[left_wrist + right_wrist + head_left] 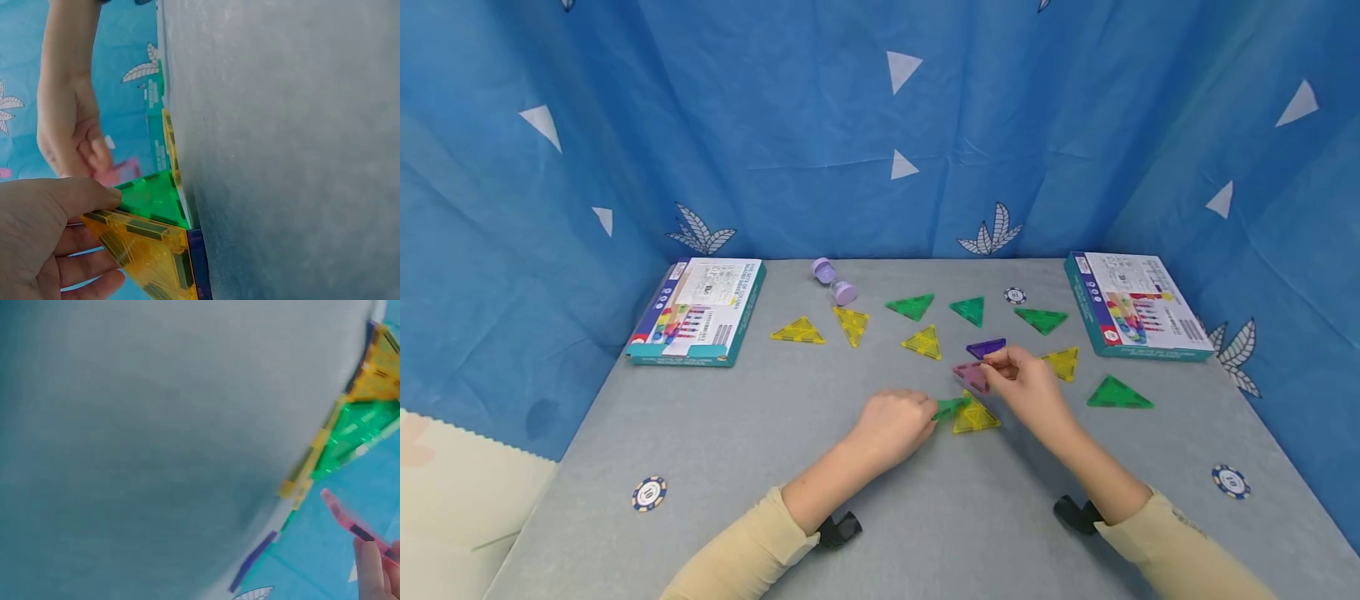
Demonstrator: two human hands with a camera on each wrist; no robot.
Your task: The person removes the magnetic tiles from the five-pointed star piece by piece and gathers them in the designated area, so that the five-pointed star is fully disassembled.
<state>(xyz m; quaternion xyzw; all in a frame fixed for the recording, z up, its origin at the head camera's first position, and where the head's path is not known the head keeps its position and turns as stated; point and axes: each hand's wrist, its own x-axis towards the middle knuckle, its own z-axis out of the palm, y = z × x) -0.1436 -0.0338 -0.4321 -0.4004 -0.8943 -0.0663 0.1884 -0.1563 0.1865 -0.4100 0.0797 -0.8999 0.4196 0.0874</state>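
In the head view my right hand (1026,383) pinches a pink triangular magnetic tile (972,377) by one side, above the table. The same pink tile (359,528) shows at the fingertips in the right wrist view. My left hand (56,231) holds a small standing build at its top, thumb at the seam between a green triangular tile (153,199) and a yellow one (150,250). A purple tile edge (199,262) shows at the build's base. Another yellow triangle (976,417) lies at the build's right; the left fingers partly hide the build in the head view.
Loose green tiles (912,307), yellow tiles (922,342) and a purple tile (986,347) lie beyond the hands. Boxes stand at the back left (696,312) and back right (1138,307). Lilac cups (844,292) and a poker chip (649,493) are on the table.
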